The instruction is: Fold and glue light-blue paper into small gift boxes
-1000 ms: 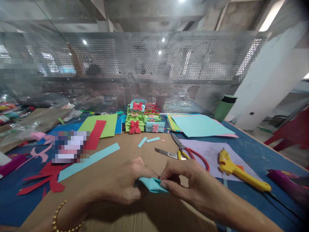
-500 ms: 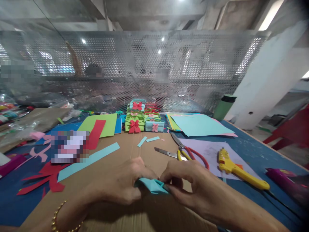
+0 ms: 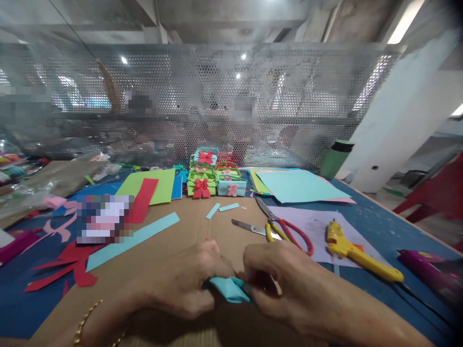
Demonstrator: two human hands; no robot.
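Both of my hands pinch a small folded piece of light blue paper [image 3: 228, 288] low in the middle of the view, just above a brown cardboard sheet [image 3: 188, 231]. My left hand [image 3: 184, 284] grips its left end with curled fingers; a gold bracelet sits on that wrist. My right hand [image 3: 278, 279] holds the right end, fingers bent over it. Much of the paper is hidden between the fingers.
Red-and-yellow scissors [image 3: 278, 229] and a yellow glue gun [image 3: 356, 253] lie to the right. Small paper baskets with bows [image 3: 213, 178] stand at the back, beside coloured paper sheets [image 3: 296, 188]. A long blue strip [image 3: 133, 241] and red cut-outs [image 3: 68, 270] lie left. People sit behind a perforated screen.
Both hands have dropped slightly towards the cardboard, and my right fingers have curled further over the blue paper. Nothing else has moved.
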